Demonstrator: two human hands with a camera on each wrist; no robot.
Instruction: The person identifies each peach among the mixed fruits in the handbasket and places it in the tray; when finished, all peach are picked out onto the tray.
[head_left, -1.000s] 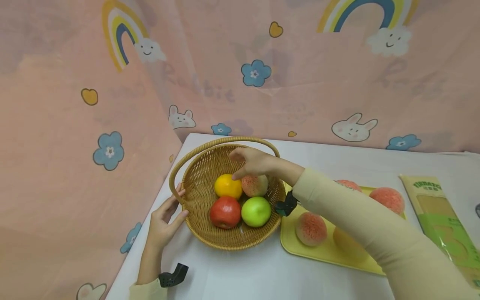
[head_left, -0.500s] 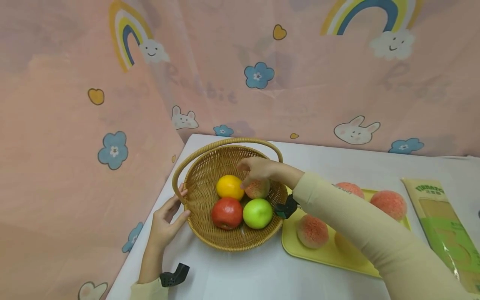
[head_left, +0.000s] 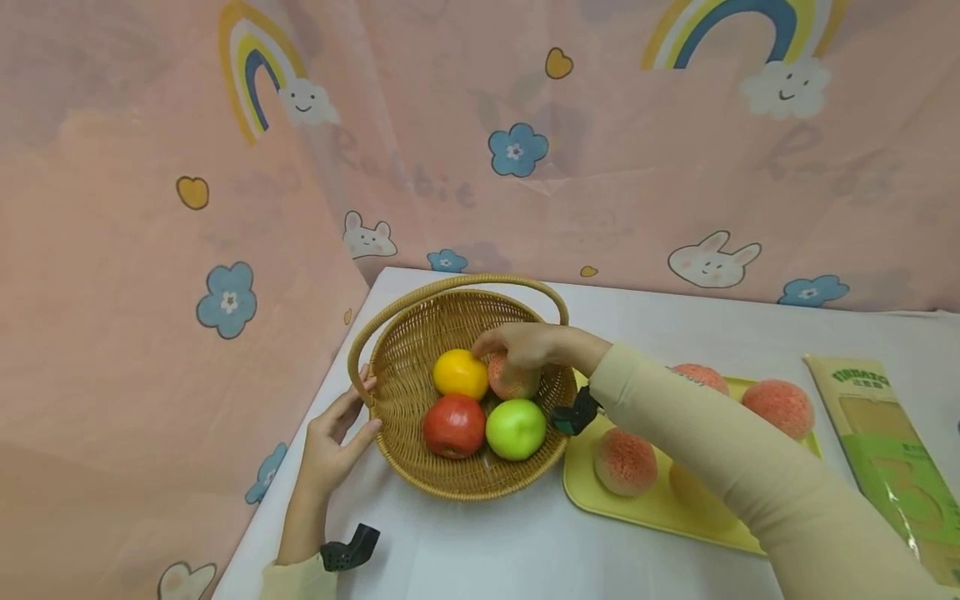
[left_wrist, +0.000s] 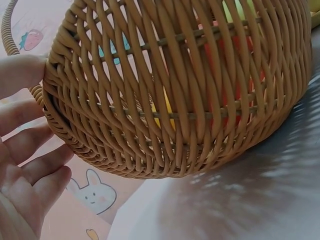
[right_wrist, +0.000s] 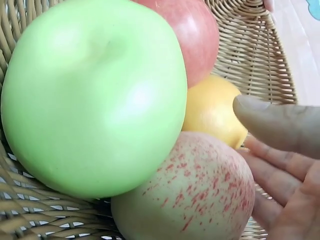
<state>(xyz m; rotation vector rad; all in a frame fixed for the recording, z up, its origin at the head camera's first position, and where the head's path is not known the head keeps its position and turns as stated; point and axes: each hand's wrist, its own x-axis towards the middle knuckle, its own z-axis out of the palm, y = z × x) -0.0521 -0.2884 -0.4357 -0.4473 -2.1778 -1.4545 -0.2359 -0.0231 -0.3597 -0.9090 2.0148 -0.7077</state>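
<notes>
A wicker basket [head_left: 465, 490] [left_wrist: 175, 100] with a hoop handle holds an orange [head_left: 460, 373] [right_wrist: 215, 110], a red apple [head_left: 452, 425] [right_wrist: 192, 35], a green apple [head_left: 515, 428] [right_wrist: 95, 95] and a speckled peach [head_left: 513, 382] [right_wrist: 200, 195]. My right hand [head_left: 525, 343] [right_wrist: 280, 165] lies over the peach. Its fingers are nearly straight against the peach's side, and the thumb stands off it. My left hand [head_left: 337, 433] [left_wrist: 25, 170] rests flat against the basket's left rim, thumb by the handle's foot.
A yellow tray [head_left: 585, 493] sits right of the basket with three peaches [head_left: 625, 461] showing on it; my sleeve hides part of it. A green and tan packet [head_left: 892, 450] lies at the far right. Pink curtains close off the back and left.
My right hand has sunk lower into the basket with the peach, which now sits between the orange and the green apple. The left hand has stayed at the rim.
</notes>
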